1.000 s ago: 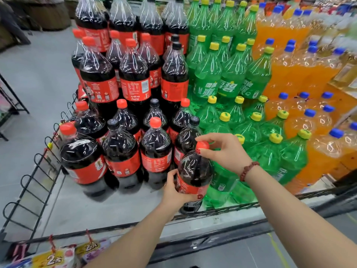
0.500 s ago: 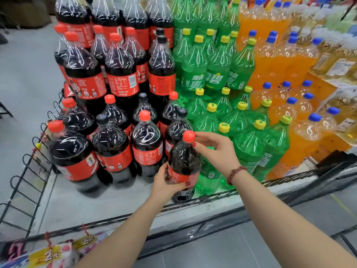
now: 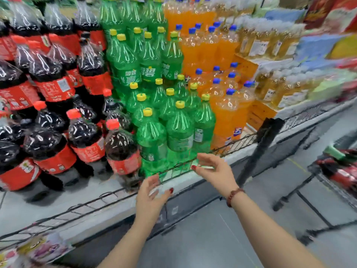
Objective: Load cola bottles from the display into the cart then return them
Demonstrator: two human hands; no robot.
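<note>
A low white display platform (image 3: pixel 58 196) edged with a black wire rail (image 3: pixel 92 203) runs across a shop aisle, seen blurred from a head-worn camera; tall plastic cola bottles with dark contents, red labels and red or black caps (image 3: pixel 52 84) are stacked in tiers over its left end; green plastic bottles with yellow caps (image 3: pixel 150 70) fill the middle of the platform; orange-drink bottles with blue caps (image 3: pixel 206 49) stand to their right; pale yellow bottles with white labels (image 3: pixel 270 47) line the shelving at the far right. A black wire shopping cart (image 3: pixel 331 187) sits on the grey floor (image 3: pixel 212 238) at the right edge of the view, well apart from the platform, with red-labelled dark bottles (image 3: pixel 345 171) lying in it, too smeared to count. One red-capped cola bottle (image 3: pixel 121 149) stands upright at the platform's front edge, just behind the wire rail, touching the nearest green bottle on its right and sitting beside the other front-row cola bottles on its left. A person's left hand (image 3: pixel 152 198) hovers over the rail just right of that bottle's base, palm turned inward, fingers relaxed and parted, holding nothing; the right hand (image 3: pixel 216 171) hangs in front of the green bottles near the rail, fingers spread loosely, likewise empty; neither hand touches a bottle. A dark red beaded bracelet (image 3: pixel 234 196) circles the right wrist.
</note>
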